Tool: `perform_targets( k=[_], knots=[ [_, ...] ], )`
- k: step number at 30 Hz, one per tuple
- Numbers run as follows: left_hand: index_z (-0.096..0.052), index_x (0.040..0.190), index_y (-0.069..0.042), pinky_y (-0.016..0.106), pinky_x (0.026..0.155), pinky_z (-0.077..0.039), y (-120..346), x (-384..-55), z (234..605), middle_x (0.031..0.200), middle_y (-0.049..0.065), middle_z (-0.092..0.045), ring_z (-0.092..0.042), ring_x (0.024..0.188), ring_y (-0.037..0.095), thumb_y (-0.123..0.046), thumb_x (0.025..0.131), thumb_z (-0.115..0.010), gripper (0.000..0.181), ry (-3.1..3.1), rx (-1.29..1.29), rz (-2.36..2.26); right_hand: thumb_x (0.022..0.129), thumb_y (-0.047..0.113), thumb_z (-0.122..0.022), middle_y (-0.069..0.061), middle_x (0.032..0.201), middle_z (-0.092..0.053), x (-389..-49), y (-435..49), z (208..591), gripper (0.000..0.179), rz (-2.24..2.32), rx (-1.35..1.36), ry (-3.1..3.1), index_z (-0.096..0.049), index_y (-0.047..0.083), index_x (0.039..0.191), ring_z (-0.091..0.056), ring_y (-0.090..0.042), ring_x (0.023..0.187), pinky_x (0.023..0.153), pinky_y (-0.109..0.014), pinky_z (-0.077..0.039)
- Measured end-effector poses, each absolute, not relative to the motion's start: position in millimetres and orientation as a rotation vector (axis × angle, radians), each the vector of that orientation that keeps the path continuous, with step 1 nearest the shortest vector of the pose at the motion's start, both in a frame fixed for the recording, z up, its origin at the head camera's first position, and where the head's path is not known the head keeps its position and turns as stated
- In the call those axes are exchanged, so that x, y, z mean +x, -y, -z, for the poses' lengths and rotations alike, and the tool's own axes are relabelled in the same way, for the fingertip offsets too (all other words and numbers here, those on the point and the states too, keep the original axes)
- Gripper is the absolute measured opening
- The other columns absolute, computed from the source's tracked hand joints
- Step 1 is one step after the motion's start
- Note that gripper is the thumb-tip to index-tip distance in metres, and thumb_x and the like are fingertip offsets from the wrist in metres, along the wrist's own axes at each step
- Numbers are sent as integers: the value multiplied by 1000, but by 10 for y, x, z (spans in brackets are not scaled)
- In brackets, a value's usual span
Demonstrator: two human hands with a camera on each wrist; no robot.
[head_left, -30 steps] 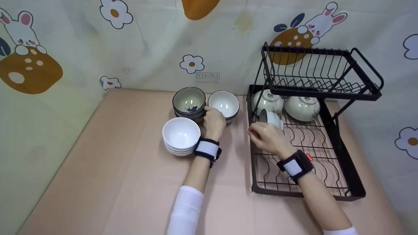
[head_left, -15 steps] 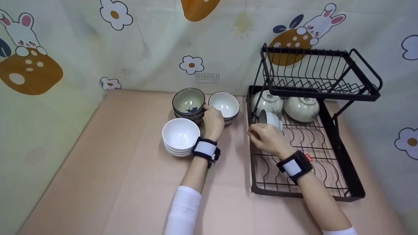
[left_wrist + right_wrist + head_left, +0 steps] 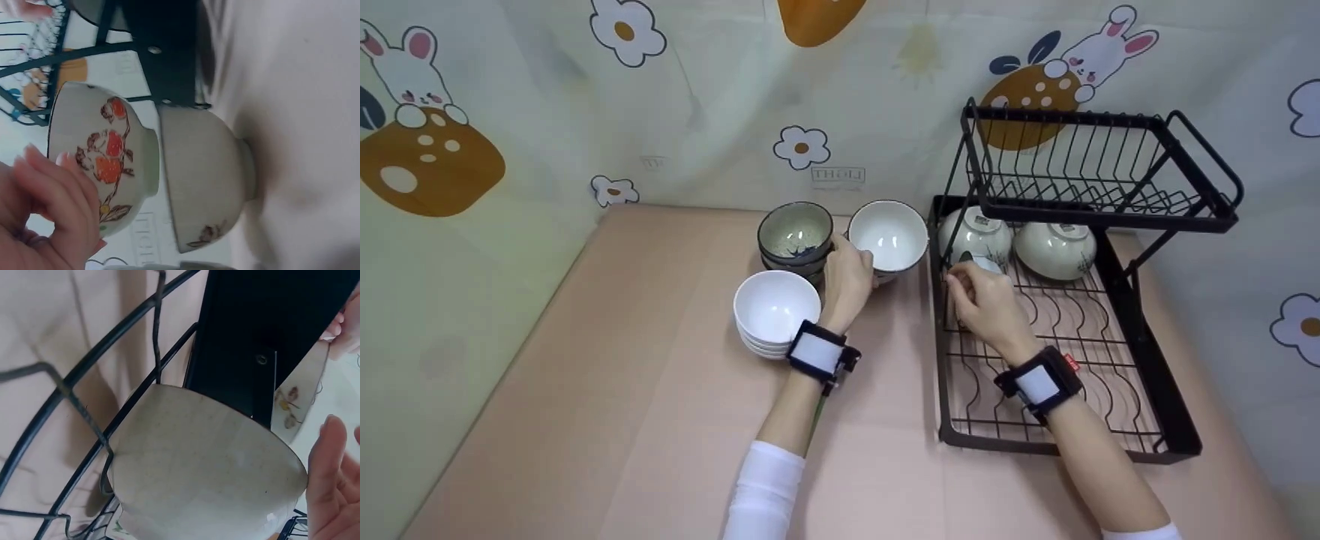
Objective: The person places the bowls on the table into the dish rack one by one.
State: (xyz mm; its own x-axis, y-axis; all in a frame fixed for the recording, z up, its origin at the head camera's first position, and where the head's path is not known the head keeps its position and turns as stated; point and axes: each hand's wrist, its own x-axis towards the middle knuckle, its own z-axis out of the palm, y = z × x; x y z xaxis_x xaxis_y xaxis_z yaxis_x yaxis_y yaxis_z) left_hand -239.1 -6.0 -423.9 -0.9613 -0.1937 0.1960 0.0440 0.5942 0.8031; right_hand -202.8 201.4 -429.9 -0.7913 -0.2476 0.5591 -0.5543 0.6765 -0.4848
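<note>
1. A pale cloth backdrop (image 3: 697,150), printed with rabbits and outlined flowers, hangs behind the rack.
2. A pinkish-beige flat tabletop (image 3: 660,375) lies under the rack and extends to its left.
3. The landmark is a black metal two-tier dish rack (image 3: 1166,390), with wavy wires in its lower tier.
4. A stack of plain glossy white round bowls (image 3: 776,307) stands well left of the rack.
5. A stack of dark-rimmed, olive-grey round bowls (image 3: 795,232) stands left of the rack, behind the white stack.
6. Two pale glazed bowls (image 3: 1056,251) sit upside down at the back of the rack's lower tier.
7. A white ceramic bowl with red-orange motifs (image 3: 107,152) is just left of the rack, its foot just above the rim of a similar pale bowl (image 3: 208,180) standing on the tabletop.
8. A tilted pale ceramic bowl (image 3: 197,461) rests against the wires at the rack's left side.
9. The left hand (image 3: 847,277), left of the rack, is clamped on the motif bowl's side.
10. The right hand (image 3: 990,304), over the rack's lower tier, has its thumb touching the tilted bowl's edge (whether it grips, I cannot tell).
11. Black-and-white wristbands (image 3: 1039,384) circle both wrists, the right one above the rack.
</note>
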Motion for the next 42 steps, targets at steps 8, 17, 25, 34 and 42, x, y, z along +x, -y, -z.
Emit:
perform_targets(
  k=[8,17,25,34,42],
  knots=[
    [-50,118,7,23,49,-50,47,-2142,4067,74,15,-74,-62,48,12,-3,99,-52,22,2684,27,1410,104,8,-58,-25,78,-74,-1997,-2041,4240,35,-1281,413,2478,-60,-16,129,-59,-5,42,41,-15,-47],
    [-48,112,3,19,45,-47,-89,-1929,3949,77,17,-72,-58,46,9,-2,100,-52,14,2747,-195,1512,104,9,-51,-30,69,-69,-1974,-2065,4170,38,-1476,226,2617,-54,-16,132,-60,-10,38,39,-29,-54],
    [-49,115,4,22,50,-50,-137,-1887,3952,72,14,-71,-56,49,8,-5,102,-51,16,2741,-292,1550,93,2,-46,-39,80,-69,-1951,-2117,4123,39,-1475,103,2603,-58,-17,124,-56,-3,36,36,-25,-51],
    [-55,129,-2,25,59,-48,-85,-1869,3936,83,14,-70,-58,59,13,-21,111,-37,33,2868,-348,1595,91,1,-45,-40,84,-69,-1914,-2247,3994,38,-1424,88,2546,-65,-15,119,-54,0,36,34,-23,-48],
    [-45,148,8,22,50,-41,-185,-1786,4018,65,-2,-53,-49,52,12,-22,109,-46,49,3239,-485,1270,91,-2,-45,-18,65,-69,-1886,-2433,3865,39,-1498,58,2506,-62,-18,122,-57,-6,35,35,-26,-50]
  ],
)
